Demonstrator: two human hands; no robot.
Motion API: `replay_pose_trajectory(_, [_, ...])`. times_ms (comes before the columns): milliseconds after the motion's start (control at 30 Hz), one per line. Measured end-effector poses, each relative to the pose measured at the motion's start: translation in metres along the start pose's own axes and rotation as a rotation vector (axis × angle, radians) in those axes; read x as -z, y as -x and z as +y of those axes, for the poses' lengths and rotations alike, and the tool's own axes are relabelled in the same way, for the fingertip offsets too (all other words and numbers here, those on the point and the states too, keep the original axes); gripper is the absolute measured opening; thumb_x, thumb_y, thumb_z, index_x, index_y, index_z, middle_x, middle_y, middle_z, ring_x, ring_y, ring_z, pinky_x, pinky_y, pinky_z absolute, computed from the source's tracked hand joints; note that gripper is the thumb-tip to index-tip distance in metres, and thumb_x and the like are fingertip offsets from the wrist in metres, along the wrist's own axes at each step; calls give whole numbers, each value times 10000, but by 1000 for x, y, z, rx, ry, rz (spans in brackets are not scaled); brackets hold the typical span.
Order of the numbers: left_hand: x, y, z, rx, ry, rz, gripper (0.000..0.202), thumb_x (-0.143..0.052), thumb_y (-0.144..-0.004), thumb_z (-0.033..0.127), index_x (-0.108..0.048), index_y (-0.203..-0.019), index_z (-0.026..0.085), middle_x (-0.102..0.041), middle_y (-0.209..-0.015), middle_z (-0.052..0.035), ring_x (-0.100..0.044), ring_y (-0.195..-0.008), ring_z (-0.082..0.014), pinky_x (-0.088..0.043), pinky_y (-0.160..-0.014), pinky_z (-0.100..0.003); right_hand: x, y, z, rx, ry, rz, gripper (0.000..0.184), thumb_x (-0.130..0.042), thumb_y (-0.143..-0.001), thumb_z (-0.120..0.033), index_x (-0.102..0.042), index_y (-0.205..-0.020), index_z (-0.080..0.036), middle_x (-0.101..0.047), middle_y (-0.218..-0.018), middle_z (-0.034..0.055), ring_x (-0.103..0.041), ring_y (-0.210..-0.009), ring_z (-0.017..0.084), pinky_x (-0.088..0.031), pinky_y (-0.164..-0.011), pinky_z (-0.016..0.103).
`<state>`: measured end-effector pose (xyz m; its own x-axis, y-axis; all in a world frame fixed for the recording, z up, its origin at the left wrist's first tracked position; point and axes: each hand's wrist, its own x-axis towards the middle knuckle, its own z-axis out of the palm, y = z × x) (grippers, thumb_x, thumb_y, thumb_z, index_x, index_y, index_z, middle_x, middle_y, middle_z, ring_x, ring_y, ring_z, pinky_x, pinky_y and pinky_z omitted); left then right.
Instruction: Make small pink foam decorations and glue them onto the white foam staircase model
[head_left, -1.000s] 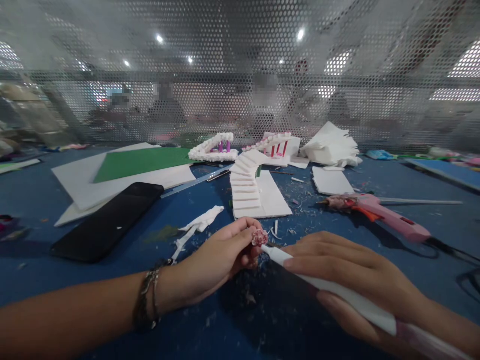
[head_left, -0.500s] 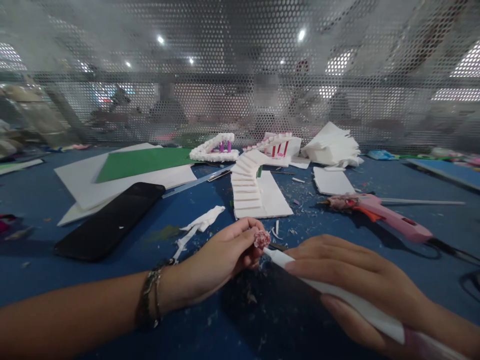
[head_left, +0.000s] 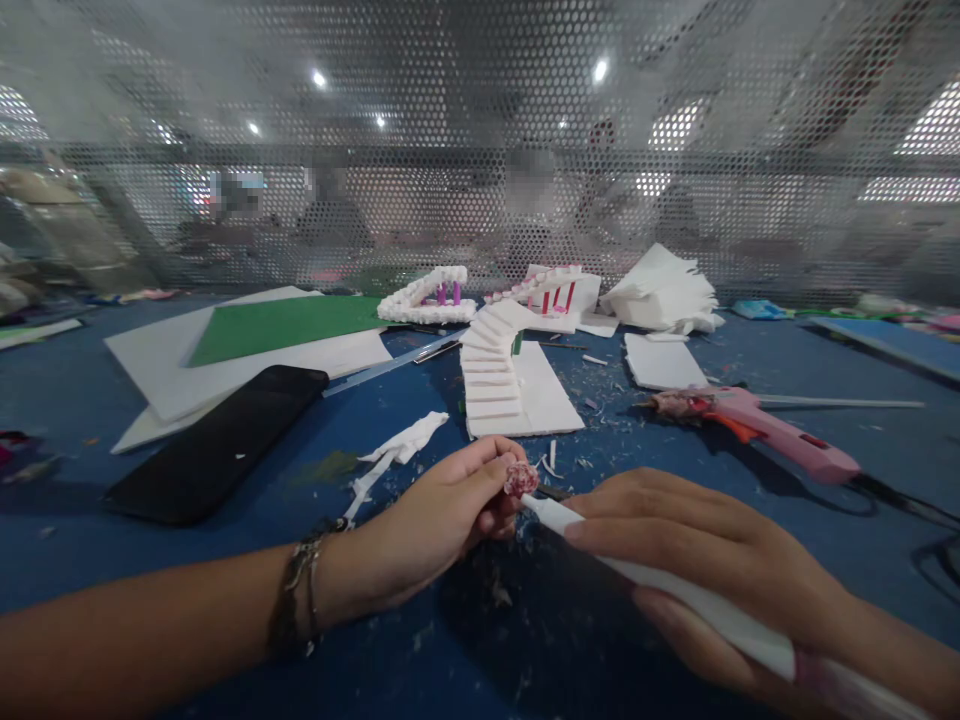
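Left grip: The left grip (head_left: pixel 439 515) is pinched around the red-and-white cluster (head_left: pixel 520 478), thumb against fingertips.
Right grip: The right grip (head_left: pixel 712 525) is wrapped around the white pen-shaped tool (head_left: pixel 705 604), thumb below, fingers laid along the top.
Cluster position: At the left fingertips, outer face exposed toward the right grip, directly ahead of the tool tip. Contact between tip and cluster: cannot be confirmed.
Cluster handling: Judged very light, with a crumbly, ruffled outside. Likely fragile; firm pressure may flatten or break it. Slip risk appears low on the rough face.
Cluster hold point: Edge or underside, with light fingertip pressure, leaving the textured face clear.
Tool handling: Judged light and stiff; smooth barrel, so it may roll if held loosely. Tip is narrow and tapered.
Tool hold point: Barrel behind the taper, as held.
Stepped model: The white stepped model (head_left: pixel 491 378) stands on the surface (head_left: pixel 420 392), just beyond the left fingertips. Judged light, with edges that could dent.
Glue gun: The pink glue gun (head_left: pixel 787 435) lies beyond the right grip, apart from it. Handle is the safe hold point; nozzle heat cannot be told.
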<state>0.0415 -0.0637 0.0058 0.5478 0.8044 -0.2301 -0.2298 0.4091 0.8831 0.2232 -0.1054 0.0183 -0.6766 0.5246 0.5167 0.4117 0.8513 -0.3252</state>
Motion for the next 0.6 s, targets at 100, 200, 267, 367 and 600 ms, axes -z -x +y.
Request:
replay_pose_trajectory(100, [0, -1, -1, -5, -4, -6, 121, -510, -750, 215, -471, -654, 153, -432, -571, 49, -307, -481, -45, -269, -504, -173, 0, 1, 0, 9, 10, -7, 325, -461, -734, -92, -509, -1050, -153, -606, -974, 71, -536, -913, 119, -424, -806, 258])
replay_pose_trajectory(200, [1, -1, -1, -3, -15, -10, 117, -485, -764, 207, -470, -661, 153, -430, -566, 50, -307, -474, -41, -258, -494, -168, 1, 1, -1, 6, 14, -12, 321, -459, -729, -83, -515, -1039, -142, -603, -976, 72, -530, -920, 112, -413, -819, 248])
replay_pose_trajectory(267, [2, -2, -2, 7, -15, -12, 118, -462, -778, 194, -468, -667, 153, -429, -558, 50, -317, -480, -42, -258, -496, -165, 2, 2, -1, -6, 30, -11, 326, -458, -727, -77, -514, -1041, -142, -599, -981, 72, -528, -921, 110, -415, -811, 242])
replay_pose_trajectory(367, [3, -2, -2, 0, -3, -28, 130, -455, -785, 185, -465, -661, 149, -428, -558, 50, -309, -479, -38, -250, -487, -157, 3, 2, -1, -5, 23, 6, 326, -452, -724, -72, -516, -1034, -149, -608, -951, 58, -537, -897, 102, -414, -807, 229])
replay_pose_trajectory(600, [2, -1, -2, 1, 13, -26, 112, -454, -774, 164, -456, -664, 141, -416, -556, 46, -315, -494, -39, -241, -481, -154, 6, 0, -1, 1, 59, 4, 332, -438, -728, -82, -502, -1044, -164, -607, -965, 54, -540, -898, 103, -409, -822, 236])
